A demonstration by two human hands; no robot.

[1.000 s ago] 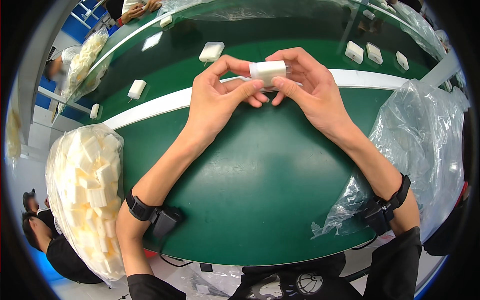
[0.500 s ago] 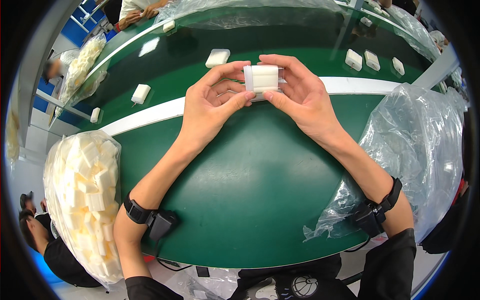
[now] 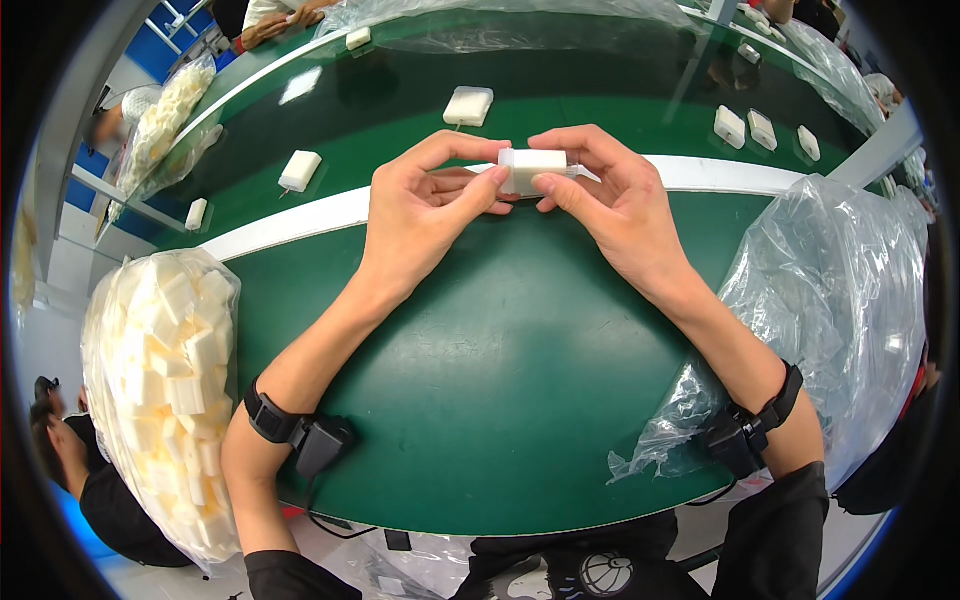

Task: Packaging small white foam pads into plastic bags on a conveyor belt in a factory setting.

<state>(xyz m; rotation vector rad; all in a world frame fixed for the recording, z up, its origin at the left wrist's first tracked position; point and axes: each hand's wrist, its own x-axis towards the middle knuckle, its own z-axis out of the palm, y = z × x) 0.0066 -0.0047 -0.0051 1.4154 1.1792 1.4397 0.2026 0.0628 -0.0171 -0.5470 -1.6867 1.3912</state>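
A small white block with a clear plastic cover (image 3: 537, 165) is held level between my two hands, above the white edge of the green table. My left hand (image 3: 428, 195) pinches its left end between thumb and fingers. At its right end my right hand (image 3: 608, 190) grips it, with the thumb on the near face and the fingers behind. Part of the block is hidden by my fingertips. Just beyond my hands, a similar white block (image 3: 468, 106) lies on the dark green belt (image 3: 570, 100).
On the left stands a clear bag of white blocks (image 3: 165, 390). A crumpled clear plastic bag (image 3: 830, 270) covers the table's right side. More white blocks (image 3: 300, 171) lie along the belt. Another person's hands (image 3: 280, 25) rest at the far left. Black wrist straps (image 3: 275, 415) circle my forearms.
The block between my hands has turned, so a narrower side faces up, and my hands sit slightly lower. The blocks on the belt have shifted right.
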